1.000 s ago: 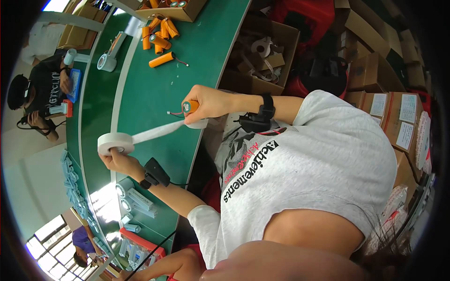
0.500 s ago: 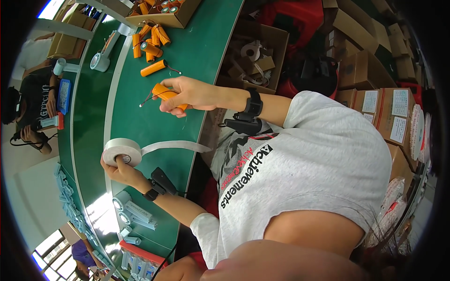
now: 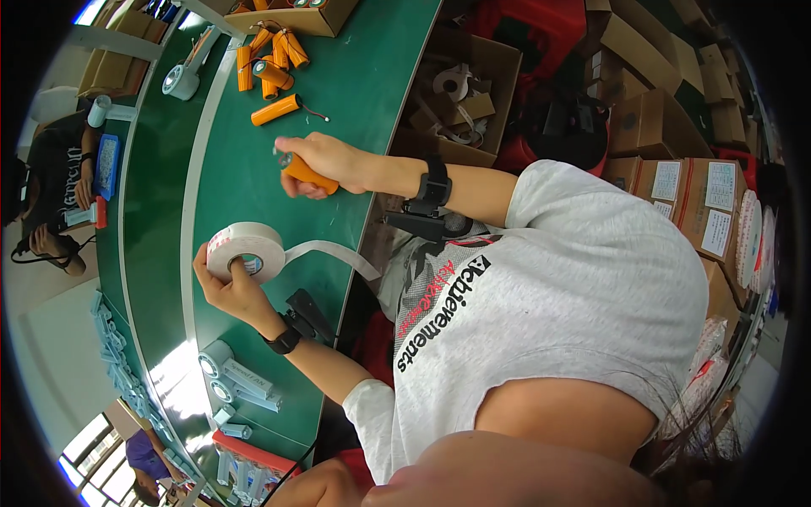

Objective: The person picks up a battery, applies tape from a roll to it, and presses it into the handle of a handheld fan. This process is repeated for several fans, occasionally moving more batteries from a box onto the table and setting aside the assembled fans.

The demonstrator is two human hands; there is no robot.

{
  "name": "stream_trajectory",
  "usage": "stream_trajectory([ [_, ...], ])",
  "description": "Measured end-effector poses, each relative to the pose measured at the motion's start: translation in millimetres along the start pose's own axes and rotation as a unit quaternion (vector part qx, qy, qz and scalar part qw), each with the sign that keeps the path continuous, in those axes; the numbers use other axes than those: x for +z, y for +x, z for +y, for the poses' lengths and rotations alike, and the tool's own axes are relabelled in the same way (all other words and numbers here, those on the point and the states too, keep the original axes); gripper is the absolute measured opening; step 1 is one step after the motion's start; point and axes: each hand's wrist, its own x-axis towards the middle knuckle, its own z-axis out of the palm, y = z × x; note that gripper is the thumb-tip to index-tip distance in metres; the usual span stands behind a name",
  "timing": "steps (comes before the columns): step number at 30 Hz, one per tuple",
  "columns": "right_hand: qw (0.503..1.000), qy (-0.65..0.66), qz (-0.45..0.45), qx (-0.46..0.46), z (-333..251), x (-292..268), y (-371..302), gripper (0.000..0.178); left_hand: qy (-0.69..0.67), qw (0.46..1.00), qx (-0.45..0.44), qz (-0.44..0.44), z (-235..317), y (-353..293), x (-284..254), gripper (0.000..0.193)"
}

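My left hand (image 3: 239, 297) holds a wide roll of white tape (image 3: 269, 247), with fingers in its core. A loose strip of tape (image 3: 331, 250) runs off the roll toward my shirt. My right hand (image 3: 331, 160) is wrapped round an orange cylindrical battery pack (image 3: 307, 176) above the green table (image 3: 253, 190). The thumb lies by the pack's far end, where a small pale piece shows; its wires are mostly hidden. Another orange battery pack (image 3: 275, 110) with a wire lies alone just beyond my right hand. Several more orange packs (image 3: 272, 74) are heaped past it.
A cardboard box (image 3: 325, 21) of packs stands beyond the heap. Light-blue plastic housings (image 3: 241, 380) and a red-edged tray (image 3: 253, 452) lie beside my left forearm. An open carton (image 3: 473, 93) with scraps stands off the table's edge. Across the bench is a person (image 3: 59, 186).
My left hand has brought the tape roll a little closer to the battery pack, and the loose strip curves more. My right hand has turned slightly, its thumb now near the pack's wire end.
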Motion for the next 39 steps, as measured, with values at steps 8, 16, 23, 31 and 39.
stream_trajectory([
  [8, 0.961, -0.190, -0.004, -0.199, -7.1, 22.8, -12.4, 0.031, -0.032, 0.999, -0.003, -0.008, 11.6, -3.5, 5.7, 0.039],
  [16, 0.960, -0.156, 0.019, -0.233, 5.6, 50.3, 16.4, 0.028, -0.057, 0.998, -0.014, 0.019, 37.5, -0.4, 33.0, 0.041],
  [23, 0.938, 0.191, 0.055, -0.284, -17.9, 47.7, 23.0, 0.027, -0.119, 0.993, -0.012, 0.025, 32.5, 2.7, 47.0, 0.042],
  [31, 0.851, 0.191, 0.068, -0.484, -62.4, -7.3, 7.3, 0.020, 0.184, 0.961, 0.118, -0.171, 0.2, 23.9, 36.1, 0.062],
  [39, 0.817, -0.412, 0.088, -0.394, -64.3, -59.0, -55.1, 0.018, 0.670, 0.622, -0.260, -0.311, -88.0, 27.3, -180.3, 0.082],
])
